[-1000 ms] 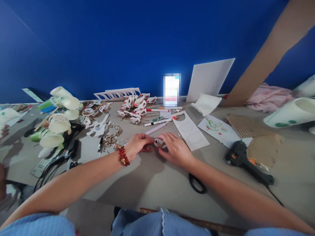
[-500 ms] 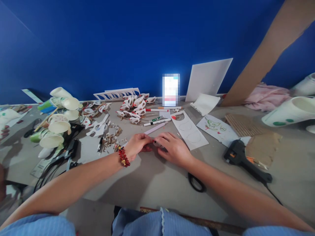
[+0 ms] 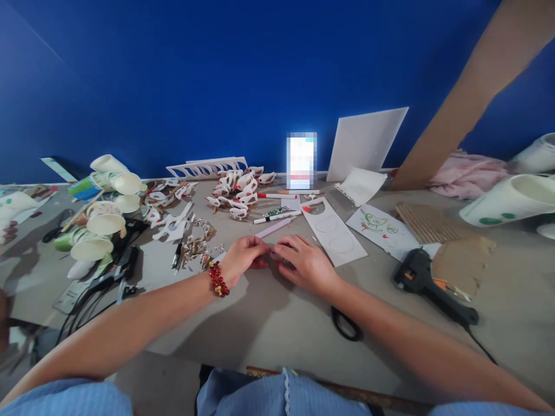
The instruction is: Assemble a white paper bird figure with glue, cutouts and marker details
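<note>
In the head view, the left hand (image 3: 247, 257) and right hand (image 3: 309, 263) have bent fingers, tips almost meeting, but I cannot tell if they hold anything, as the gap is hidden. A loose pinch could drop what is there, and a swing of the right arm (image 3: 390, 329) could knock the black ring (image 3: 335, 322) beside it. I count two hands, one ring, one glue gun (image 3: 420, 268), one drawing (image 3: 376, 222), and birds (image 3: 246, 188) heaped past the hands, too jumbled to count

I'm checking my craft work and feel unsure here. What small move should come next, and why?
I'd probably lift the right hand slightly: it curls over the spot where it meets, or nearly meets, the left hand, hiding whatever may be held there, so its position can't be checked from this view.
</note>
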`<state>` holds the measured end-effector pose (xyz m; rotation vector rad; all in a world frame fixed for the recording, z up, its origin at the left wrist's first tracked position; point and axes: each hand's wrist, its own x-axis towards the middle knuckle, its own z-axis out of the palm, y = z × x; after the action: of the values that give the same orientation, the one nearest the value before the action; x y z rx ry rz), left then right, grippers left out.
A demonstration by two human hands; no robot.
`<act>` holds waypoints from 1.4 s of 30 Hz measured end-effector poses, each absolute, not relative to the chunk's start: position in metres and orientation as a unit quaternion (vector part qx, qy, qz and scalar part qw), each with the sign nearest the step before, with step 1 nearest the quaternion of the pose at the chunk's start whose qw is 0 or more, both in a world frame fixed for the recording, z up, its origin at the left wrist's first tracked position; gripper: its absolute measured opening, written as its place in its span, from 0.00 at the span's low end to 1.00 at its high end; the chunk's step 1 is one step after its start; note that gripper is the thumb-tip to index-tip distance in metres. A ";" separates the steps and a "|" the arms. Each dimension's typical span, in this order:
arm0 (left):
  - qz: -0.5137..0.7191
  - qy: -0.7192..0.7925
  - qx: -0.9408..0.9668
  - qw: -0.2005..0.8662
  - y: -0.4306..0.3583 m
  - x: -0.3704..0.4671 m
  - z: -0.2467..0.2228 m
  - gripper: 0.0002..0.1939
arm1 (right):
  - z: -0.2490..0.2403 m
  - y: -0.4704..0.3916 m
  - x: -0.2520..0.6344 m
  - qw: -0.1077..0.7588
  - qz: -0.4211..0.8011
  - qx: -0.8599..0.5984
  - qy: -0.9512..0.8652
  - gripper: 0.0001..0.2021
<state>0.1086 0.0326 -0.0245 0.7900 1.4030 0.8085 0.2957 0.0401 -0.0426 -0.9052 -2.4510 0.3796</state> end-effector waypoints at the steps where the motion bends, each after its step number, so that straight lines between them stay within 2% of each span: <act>1: 0.353 0.608 0.346 0.621 0.032 0.108 -0.025 0.13 | -0.043 0.040 0.296 0.251 0.142 -0.332 -0.898 0.09; 8: 0.388 0.580 0.354 0.623 0.022 0.104 -0.027 0.12 | -0.047 0.041 0.296 0.292 0.166 -0.339 -0.879 0.18; 16: 0.406 0.551 0.442 0.580 0.015 0.107 -0.035 0.13 | -0.048 0.038 0.297 0.305 0.159 -0.332 -0.878 0.20; 29: 0.422 0.563 0.484 0.521 0.015 0.110 -0.044 0.10 | -0.048 0.037 0.295 0.298 0.172 -0.321 -0.882 0.21; 42: 0.433 0.544 0.470 0.543 0.014 0.109 -0.043 0.06 | -0.047 0.036 0.294 0.290 0.172 -0.319 -0.886 0.21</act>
<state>0.1088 0.0143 -0.0430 1.1162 1.2914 1.0281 0.2942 0.0362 -0.0472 -0.8498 -2.3624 0.4588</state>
